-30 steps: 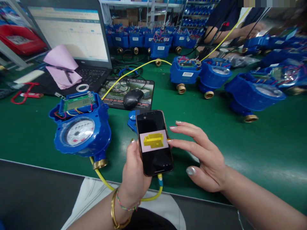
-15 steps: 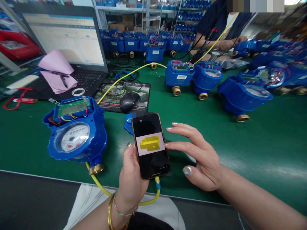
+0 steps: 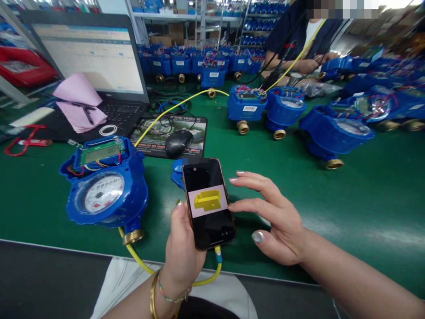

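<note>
A smartphone (image 3: 209, 230) rests in my left hand (image 3: 182, 243), with the thumb along its left edge and the other fingers hidden behind it. Its screen shows a yellow box-like part on a pale background. A yellow cable (image 3: 212, 275) plugs into the phone's lower end. My right hand (image 3: 275, 217) is beside the phone with fingers apart; the index fingertip is at the screen's right edge, and whether it touches I cannot tell. Left of the phone stands a blue water meter (image 3: 139, 195) with a round dial, an uncovered display board and a brass threaded end.
Behind are a laptop (image 3: 86, 62) with pink paper (image 3: 78, 95) on it, and a mouse (image 3: 178, 142) on a printed pad (image 3: 199, 133). More blue meters (image 3: 247, 106) stand at centre and right. Across the green table (image 3: 252, 159), a person (image 3: 305, 66) handles meters.
The view has shifted very slightly. My right index fingertip sits a little lower beside the phone's edge; my left hand still holds the phone, and its picture looks the same.
</note>
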Tool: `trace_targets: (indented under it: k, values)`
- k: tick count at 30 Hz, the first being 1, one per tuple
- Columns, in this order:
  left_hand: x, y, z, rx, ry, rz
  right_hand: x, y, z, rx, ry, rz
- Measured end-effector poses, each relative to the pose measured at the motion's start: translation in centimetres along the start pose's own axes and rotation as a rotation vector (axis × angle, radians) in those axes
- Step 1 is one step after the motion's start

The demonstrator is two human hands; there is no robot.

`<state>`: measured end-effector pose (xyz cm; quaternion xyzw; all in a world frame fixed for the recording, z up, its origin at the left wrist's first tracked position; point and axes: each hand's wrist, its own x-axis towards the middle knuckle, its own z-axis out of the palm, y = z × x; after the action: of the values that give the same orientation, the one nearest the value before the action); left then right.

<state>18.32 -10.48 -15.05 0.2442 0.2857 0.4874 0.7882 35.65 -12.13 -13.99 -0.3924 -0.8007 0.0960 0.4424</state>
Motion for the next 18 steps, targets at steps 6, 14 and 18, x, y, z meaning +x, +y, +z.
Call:
trace_targets:
  k: [6, 14, 18]
  values:
    - [-0.05, -0.01, 0.09, 0.010, 0.009, 0.013, -0.04, 0.06, 0.05, 0.000, 0.002, 0.009]
    - [0.23, 0.18, -0.01, 0.007, 0.018, 0.021, -0.18, 0.01, 0.09, 0.005, 0.010, 0.005]
    - [0.08, 0.03, 0.01, 0.007, 0.006, 0.034, -0.11, 0.08, 0.07, 0.006, 0.008, 0.003]
